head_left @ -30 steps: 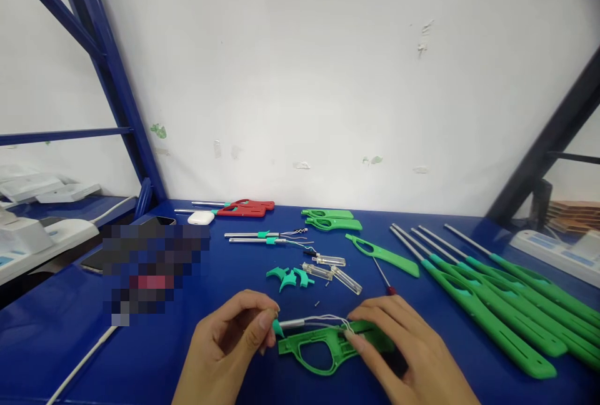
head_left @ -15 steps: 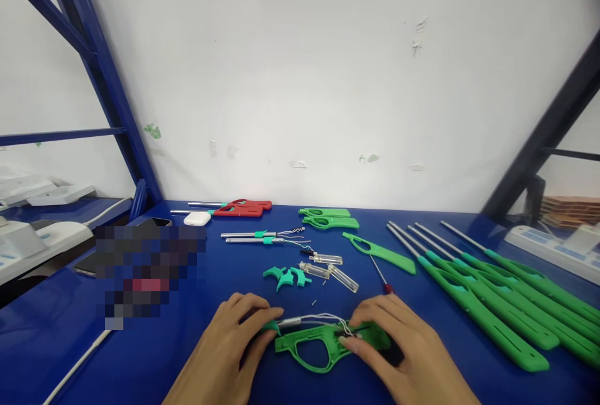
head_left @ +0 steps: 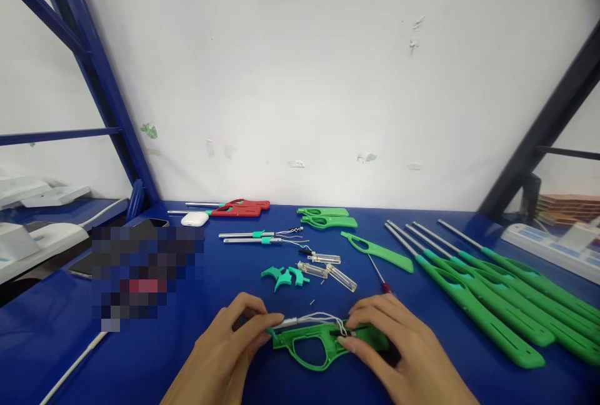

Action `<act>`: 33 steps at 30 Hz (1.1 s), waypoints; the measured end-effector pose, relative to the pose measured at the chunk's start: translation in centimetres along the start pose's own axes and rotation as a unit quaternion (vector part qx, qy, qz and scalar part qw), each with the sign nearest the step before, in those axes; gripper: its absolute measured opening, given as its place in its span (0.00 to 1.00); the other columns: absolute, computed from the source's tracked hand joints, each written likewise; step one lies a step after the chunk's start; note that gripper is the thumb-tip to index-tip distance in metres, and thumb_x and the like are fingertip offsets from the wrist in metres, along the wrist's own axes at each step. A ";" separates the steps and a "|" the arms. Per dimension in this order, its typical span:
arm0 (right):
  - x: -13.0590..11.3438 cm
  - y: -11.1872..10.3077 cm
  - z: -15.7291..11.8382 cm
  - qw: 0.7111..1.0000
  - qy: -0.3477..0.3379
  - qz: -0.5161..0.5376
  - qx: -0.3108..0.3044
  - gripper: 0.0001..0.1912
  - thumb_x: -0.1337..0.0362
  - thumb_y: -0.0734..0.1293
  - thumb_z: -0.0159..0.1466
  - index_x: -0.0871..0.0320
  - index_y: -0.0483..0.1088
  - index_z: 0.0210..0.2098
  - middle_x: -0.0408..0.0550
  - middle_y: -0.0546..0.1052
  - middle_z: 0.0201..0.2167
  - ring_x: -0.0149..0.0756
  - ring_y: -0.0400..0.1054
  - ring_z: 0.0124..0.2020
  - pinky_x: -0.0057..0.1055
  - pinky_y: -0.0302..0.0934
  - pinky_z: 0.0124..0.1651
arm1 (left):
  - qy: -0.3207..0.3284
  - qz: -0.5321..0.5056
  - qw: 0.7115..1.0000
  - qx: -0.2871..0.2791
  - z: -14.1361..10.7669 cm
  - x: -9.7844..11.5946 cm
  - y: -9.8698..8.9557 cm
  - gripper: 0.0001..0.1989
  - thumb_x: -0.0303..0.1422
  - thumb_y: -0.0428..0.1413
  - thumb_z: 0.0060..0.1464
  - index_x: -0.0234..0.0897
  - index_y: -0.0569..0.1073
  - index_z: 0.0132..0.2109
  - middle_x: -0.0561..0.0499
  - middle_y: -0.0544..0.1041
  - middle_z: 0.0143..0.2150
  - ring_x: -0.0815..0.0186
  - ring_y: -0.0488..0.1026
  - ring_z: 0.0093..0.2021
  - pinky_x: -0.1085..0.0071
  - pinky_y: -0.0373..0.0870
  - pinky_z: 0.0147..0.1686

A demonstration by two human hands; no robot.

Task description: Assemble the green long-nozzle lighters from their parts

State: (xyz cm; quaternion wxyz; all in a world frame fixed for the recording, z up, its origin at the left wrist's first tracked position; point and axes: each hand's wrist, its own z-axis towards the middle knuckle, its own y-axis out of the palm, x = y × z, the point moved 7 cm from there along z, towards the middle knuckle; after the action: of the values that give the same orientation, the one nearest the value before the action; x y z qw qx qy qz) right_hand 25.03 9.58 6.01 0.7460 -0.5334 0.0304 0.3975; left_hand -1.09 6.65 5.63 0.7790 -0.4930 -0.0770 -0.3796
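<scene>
A green half shell [head_left: 312, 352] with an oval loop lies on the blue table, its open inside facing up. My left hand [head_left: 234, 342] pinches a metal tube with a teal collar [head_left: 287, 322] at the shell's left end. From the tube, white wires [head_left: 323, 316] arch over to the shell's middle. My right hand [head_left: 398, 345] has thumb and fingers closed on a small black part [head_left: 345, 332] inside the shell; its fingers partly hide that part. Behind the hands lie teal triggers [head_left: 282, 278] and clear tanks [head_left: 341, 277].
Several assembled green lighters [head_left: 482, 305] lie at right. Green half shells [head_left: 327, 217], red lighters [head_left: 239, 210], wired tubes [head_left: 248, 236] and a white case [head_left: 195, 219] lie farther back. A screwdriver [head_left: 385, 286] sits behind my right hand.
My left fingers have shifted slightly on the tube, which now sits closer along the shell's upper edge. My right hand has barely moved. The whole view has shifted a little.
</scene>
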 end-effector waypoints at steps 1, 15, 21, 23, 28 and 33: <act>-0.1 0.0 0.0 1.000 -0.002 0.003 -0.003 0.02 0.58 0.74 0.73 0.45 0.79 0.41 0.40 0.84 0.43 0.42 0.81 0.44 0.37 0.75 0.53 | 0.006 -0.013 1.000 -0.010 0.0 0.2 -0.1 0.18 0.30 0.51 0.74 0.56 0.80 0.60 0.52 0.79 0.51 0.66 0.82 0.43 0.77 0.78 0.44; -0.1 0.3 0.0 0.999 -0.023 0.032 -0.028 0.04 0.57 0.69 0.77 0.46 0.76 0.46 0.42 0.83 0.45 0.40 0.81 0.46 0.35 0.73 0.56 | -0.033 -0.042 0.994 -0.098 -0.3 0.6 -0.5 0.15 0.34 0.52 0.76 0.53 0.85 0.50 0.52 0.79 0.48 0.67 0.80 0.37 0.76 0.76 0.38; 0.3 0.7 0.0 0.998 -0.002 0.039 -0.045 0.02 0.62 0.71 0.76 0.46 0.75 0.46 0.41 0.82 0.45 0.40 0.80 0.47 0.34 0.72 0.53 | -0.036 -0.059 0.993 -0.100 -0.2 0.6 -0.6 0.16 0.31 0.53 0.75 0.55 0.84 0.53 0.53 0.80 0.48 0.67 0.83 0.42 0.78 0.77 0.43; 0.4 0.7 0.0 0.998 0.008 0.043 -0.052 0.03 0.63 0.71 0.75 0.47 0.75 0.46 0.41 0.81 0.45 0.39 0.79 0.47 0.32 0.72 0.51 | -0.032 -0.067 0.992 -0.101 -0.1 0.8 -0.6 0.18 0.30 0.53 0.74 0.57 0.84 0.55 0.53 0.81 0.49 0.67 0.83 0.44 0.78 0.78 0.44; 0.4 0.7 -0.1 0.997 0.019 0.044 -0.052 0.03 0.64 0.70 0.75 0.48 0.73 0.44 0.40 0.80 0.42 0.37 0.78 0.42 0.30 0.71 0.47 | -0.028 -0.066 0.992 -0.106 -0.3 1.0 -0.7 0.19 0.29 0.53 0.73 0.58 0.84 0.57 0.54 0.81 0.49 0.67 0.84 0.44 0.78 0.79 0.45; 0.2 0.7 -0.1 0.998 0.004 0.038 -0.046 0.04 0.64 0.70 0.75 0.47 0.73 0.45 0.40 0.80 0.42 0.37 0.78 0.42 0.30 0.72 0.47 | -0.027 -0.046 0.992 -0.112 -0.3 0.8 -0.8 0.15 0.32 0.54 0.73 0.53 0.85 0.52 0.53 0.82 0.47 0.67 0.84 0.42 0.79 0.79 0.43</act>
State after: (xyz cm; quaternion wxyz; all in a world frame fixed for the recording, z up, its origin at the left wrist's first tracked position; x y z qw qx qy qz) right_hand 24.74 9.70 5.38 0.7051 -0.5671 0.0356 0.4243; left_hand -1.16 5.80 6.46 0.6983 -0.5829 -0.0779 -0.4081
